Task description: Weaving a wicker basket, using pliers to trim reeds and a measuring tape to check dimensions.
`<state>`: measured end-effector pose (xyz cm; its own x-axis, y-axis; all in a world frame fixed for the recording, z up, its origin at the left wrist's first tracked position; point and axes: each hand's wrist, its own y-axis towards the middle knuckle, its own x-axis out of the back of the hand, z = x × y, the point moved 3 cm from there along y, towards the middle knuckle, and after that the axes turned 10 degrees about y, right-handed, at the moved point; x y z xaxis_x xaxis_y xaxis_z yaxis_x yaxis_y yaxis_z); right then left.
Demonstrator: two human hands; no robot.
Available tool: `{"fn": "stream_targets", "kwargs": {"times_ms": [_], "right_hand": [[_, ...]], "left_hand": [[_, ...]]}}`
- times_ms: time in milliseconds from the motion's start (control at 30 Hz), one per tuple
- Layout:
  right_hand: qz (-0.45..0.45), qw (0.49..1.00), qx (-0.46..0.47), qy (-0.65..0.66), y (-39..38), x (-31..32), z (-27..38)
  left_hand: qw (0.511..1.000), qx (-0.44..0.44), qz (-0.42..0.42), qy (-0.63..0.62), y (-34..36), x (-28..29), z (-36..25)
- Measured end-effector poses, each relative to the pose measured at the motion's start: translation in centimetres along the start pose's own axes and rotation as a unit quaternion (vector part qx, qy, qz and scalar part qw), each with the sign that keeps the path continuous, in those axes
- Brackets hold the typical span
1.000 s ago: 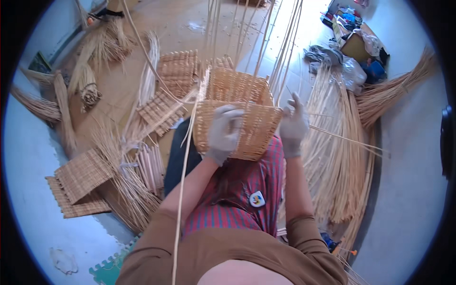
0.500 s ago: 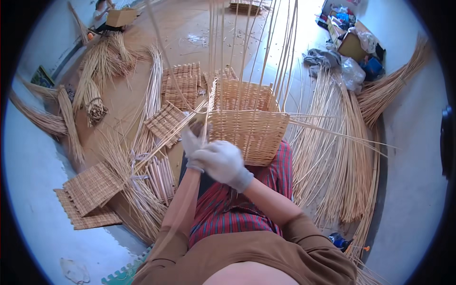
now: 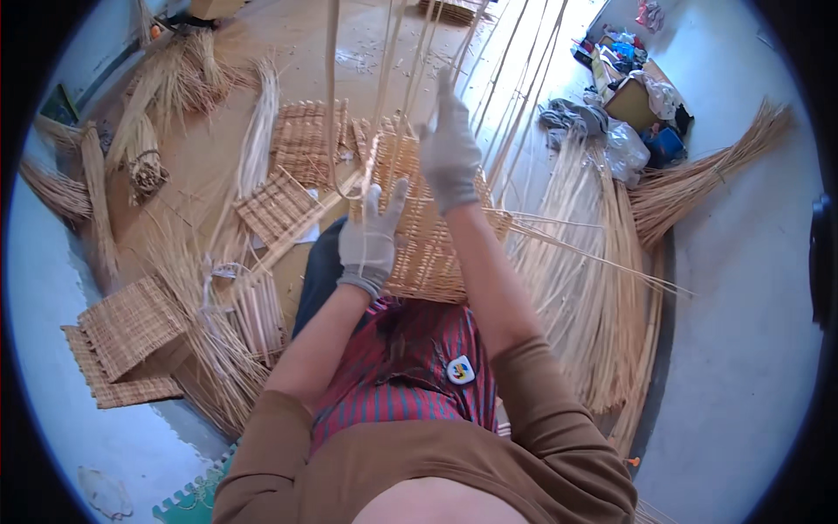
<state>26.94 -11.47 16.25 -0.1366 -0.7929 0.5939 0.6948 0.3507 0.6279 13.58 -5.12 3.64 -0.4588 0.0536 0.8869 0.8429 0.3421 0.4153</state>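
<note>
A woven wicker basket (image 3: 428, 253) rests over my lap, tall pale uprights (image 3: 384, 79) rising from its rim. My left hand (image 3: 368, 240), in a pale work glove, lies against the basket's near left side, with fingers stretched upward and parted. Above the rim is my right hand (image 3: 449, 157), gloved too. Its fingers point up among the uprights and its thumb stands apart; no strand can be made out in its grasp. The hand covers part of the basket's inside. Loose strands (image 3: 602, 253) stick out from the basket's right corner.
Woven panels (image 3: 305, 140) lie beyond the basket, and others (image 3: 135, 332) at the left. Bundles of wicker (image 3: 602, 332) cover the floor to the right; more strands (image 3: 218, 349) lie left. A box with bags (image 3: 633, 105) stands at the far right wall.
My hands, together at the basket's left corner before, have parted. The right rose over the rim among the uprights; the left now lies against the basket's side. The view has shifted slightly.
</note>
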Motion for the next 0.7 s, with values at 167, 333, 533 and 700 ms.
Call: {"fn": "stream_targets", "kwargs": {"times_ms": [167, 333, 533, 700], "right_hand": [[-0.147, 0.891, -0.163, 0.398, -10.2, 2.5, -9.5], [-0.034, 0.964, -0.164, 0.207, -8.5, 5.7, -7.5], [-0.151, 0.972, 0.069, 0.167, -8.1, 9.5, -12.5], [-0.224, 0.862, -0.328, 0.317, -19.3, 10.5, -15.4]], "left_hand": [[0.997, 0.003, 0.012, 0.071, 0.2, 0.4, 0.3], [0.986, -0.138, -0.021, -0.088, 1.2, 0.3, -6.4], [0.996, -0.072, 0.045, 0.037, 1.9, -1.1, -8.2], [0.994, -0.069, -0.030, -0.082, 1.5, -0.6, -7.3]]}}
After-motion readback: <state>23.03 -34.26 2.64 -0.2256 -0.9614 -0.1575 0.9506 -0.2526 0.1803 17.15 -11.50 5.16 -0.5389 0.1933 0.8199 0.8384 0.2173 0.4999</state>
